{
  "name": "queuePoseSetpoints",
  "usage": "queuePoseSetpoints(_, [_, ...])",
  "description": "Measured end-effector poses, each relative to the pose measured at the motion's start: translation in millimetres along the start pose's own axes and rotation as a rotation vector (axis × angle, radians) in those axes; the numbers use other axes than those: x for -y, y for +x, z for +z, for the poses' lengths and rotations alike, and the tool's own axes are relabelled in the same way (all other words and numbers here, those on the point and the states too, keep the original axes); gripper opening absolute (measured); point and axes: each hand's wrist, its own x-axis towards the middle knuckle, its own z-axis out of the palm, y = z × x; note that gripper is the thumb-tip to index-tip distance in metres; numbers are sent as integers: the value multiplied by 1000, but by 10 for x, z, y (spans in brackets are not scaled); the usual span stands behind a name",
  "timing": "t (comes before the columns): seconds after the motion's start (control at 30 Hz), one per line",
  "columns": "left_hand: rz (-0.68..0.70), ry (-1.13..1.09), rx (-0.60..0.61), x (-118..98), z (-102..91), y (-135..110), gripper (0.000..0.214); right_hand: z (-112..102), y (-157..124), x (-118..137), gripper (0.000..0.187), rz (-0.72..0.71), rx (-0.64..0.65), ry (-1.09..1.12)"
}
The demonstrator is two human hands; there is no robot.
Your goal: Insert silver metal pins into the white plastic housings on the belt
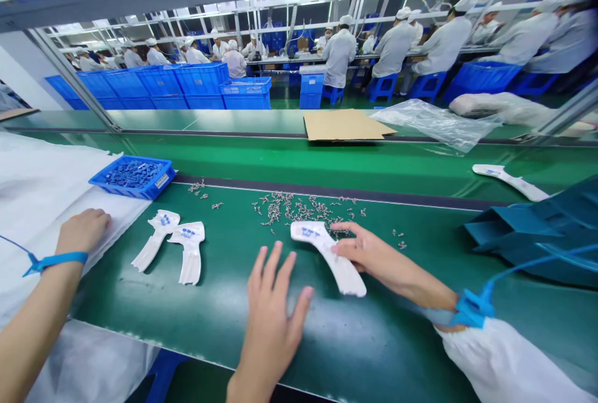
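Right fingers (348, 227) hold a white piece (337, 267) at the green worktop (364, 341) (workers (340, 49) beyond).

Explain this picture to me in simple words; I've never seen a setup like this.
There's no machine doing the handling, just a person's bare hands, seen by one head-worn camera looking forward and down. The left hand is open, fingers spread, over the green work surface. The right hand holds a curved white piece with blue spots at its wide end. Behind lie scattered small metal parts. Further left are two similar white pieces and a blue tray of small blue bits. The strapped hand at far left appears to be a co-worker's.
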Motion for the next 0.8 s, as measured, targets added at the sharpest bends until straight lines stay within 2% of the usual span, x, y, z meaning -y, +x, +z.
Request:
queuePoseSetpoints(0.13, [-225, 261, -164, 585, -233, 2, 47, -460, 414, 333, 43, -36, -239, -34])
queuePoseSetpoints(0.23, [-343, 415, -179, 1013, -289, -86, 51, -784, 824, 568, 22, -109, -353, -73])
queuePoseSetpoints(0.3, [-326, 431, -166, 1206, -279, -173, 48, -946, 1061, 671, 17, -162, -409, -120])
queuePoseSetpoints(0.4, [-183, 405, -190, 1311, -239, -309, 41, -1132, 1245, 719, 27, -239, -484, -243])
queuePoseSetpoints(0.47, [-56, 391, -218, 1251, -189, -396, 37, -1228, 1218, 682, 29, -284, -518, -366])
queuePoseSetpoints(0.57, [98, 366, -270, 990, -33, -523, 30, -1311, 991, 550, 22, -353, -483, -592])
queuePoseSetpoints(0.7, [163, 294, -347, 485, 238, -644, 22, -1273, 608, 305, 20, -428, -322, -848])
queuePoseSetpoints(0.8, [193, 225, -301, 165, 336, -666, 26, -1188, 463, 148, 22, -454, -287, -962])
